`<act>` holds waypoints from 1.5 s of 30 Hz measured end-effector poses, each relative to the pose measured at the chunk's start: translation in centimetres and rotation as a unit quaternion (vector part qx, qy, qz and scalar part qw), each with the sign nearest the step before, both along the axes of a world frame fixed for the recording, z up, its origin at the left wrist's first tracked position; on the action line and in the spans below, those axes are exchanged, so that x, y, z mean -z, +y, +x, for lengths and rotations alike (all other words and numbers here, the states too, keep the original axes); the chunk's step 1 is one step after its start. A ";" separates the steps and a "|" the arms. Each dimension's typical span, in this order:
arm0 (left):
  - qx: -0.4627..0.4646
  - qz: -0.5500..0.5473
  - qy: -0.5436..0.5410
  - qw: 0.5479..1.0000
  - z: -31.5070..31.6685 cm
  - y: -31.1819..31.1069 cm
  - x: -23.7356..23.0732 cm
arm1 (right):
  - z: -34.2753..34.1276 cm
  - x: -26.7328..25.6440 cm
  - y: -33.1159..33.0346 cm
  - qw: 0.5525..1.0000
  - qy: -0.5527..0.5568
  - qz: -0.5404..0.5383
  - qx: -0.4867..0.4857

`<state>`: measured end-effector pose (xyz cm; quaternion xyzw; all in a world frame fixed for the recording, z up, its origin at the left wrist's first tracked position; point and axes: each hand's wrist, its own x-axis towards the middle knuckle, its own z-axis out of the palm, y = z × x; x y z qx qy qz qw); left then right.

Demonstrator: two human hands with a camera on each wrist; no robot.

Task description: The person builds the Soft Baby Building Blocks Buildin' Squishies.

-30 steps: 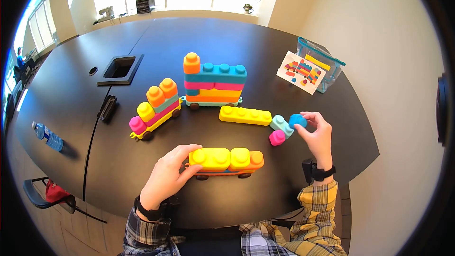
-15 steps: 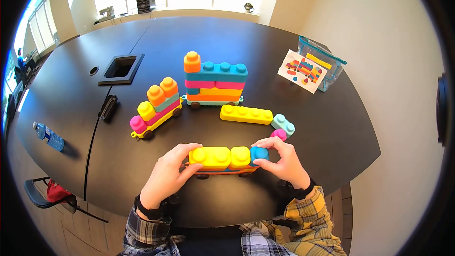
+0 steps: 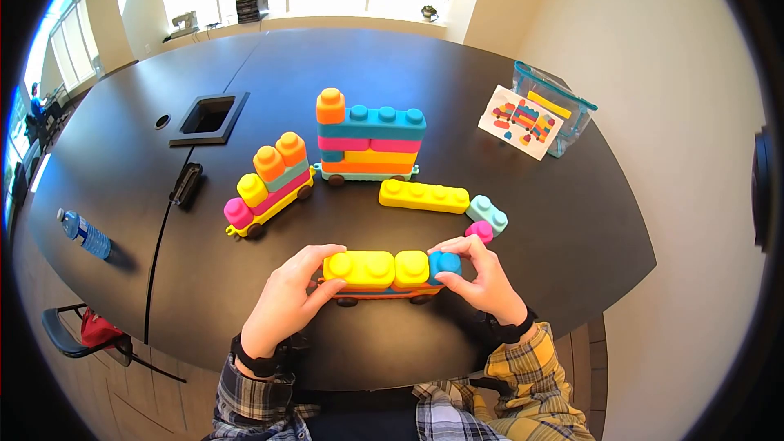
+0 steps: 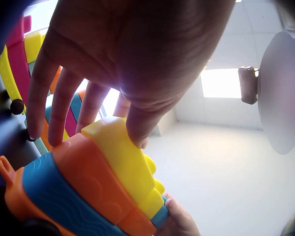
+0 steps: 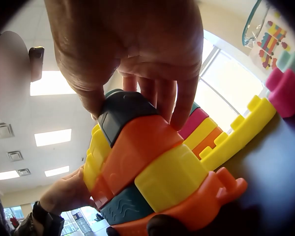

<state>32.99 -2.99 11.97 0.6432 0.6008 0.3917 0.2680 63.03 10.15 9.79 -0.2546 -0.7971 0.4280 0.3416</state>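
The near wagon stands on the table in front of the person, orange-based, with orange, blue and yellow layers (image 5: 172, 177). On its top row sit a long yellow block (image 3: 359, 269), a small yellow block (image 3: 411, 268) and, at the right end, a blue block (image 3: 445, 263). My left hand (image 3: 286, 298) grips the wagon's left end, thumb on the near side of the long yellow block (image 4: 123, 155). My right hand (image 3: 488, 282) pinches the blue block between thumb and fingers; in the right wrist view that block (image 5: 128, 110) looks dark and rests on an orange one.
Behind stand a tall wagon (image 3: 367, 159) and a stepped wagon (image 3: 273, 188). A long yellow block (image 3: 424, 196), a mint block (image 3: 487, 214) and a pink block (image 3: 480, 231) lie right of centre. Farther off are a picture card (image 3: 520, 122), a clear bag (image 3: 574, 126) and a bottle (image 3: 84, 233).
My right hand has brought the blue block from beside the mint block to the near wagon's right end, onto the orange block. My left hand has stayed on the wagon.
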 end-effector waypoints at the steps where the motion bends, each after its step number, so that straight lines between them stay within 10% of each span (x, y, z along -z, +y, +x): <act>1: 0.000 -0.001 -0.001 1.000 0.0 0.0 0.0 | 0.1 -0.2 0.1 1.000 -0.023 -0.002 -0.006; 8: -0.001 0.008 0.012 1.000 0.1 -0.1 0.0 | 1.4 -3.5 5.4 0.987 -0.129 0.088 0.040; 12: -0.002 0.004 0.015 1.000 0.0 0.0 0.1 | 1.1 -1.1 11.1 0.875 -0.358 0.294 0.144; 19: -0.003 0.006 0.021 1.000 0.1 -0.1 -0.1 | -1.3 2.2 14.6 0.823 -0.494 0.274 0.061; 27: 0.006 0.022 0.048 0.999 -0.5 -0.1 0.3 | -0.5 -1.8 12.4 0.885 -0.336 0.315 0.067; 33: -0.036 0.049 0.000 0.998 0.0 -0.3 -1.6 | 1.0 -8.0 3.8 0.991 -0.100 0.072 0.048; 45: -0.003 0.145 -0.020 0.989 0.4 0.5 -1.3 | -0.8 -6.5 -0.1 0.979 -0.080 0.179 -0.045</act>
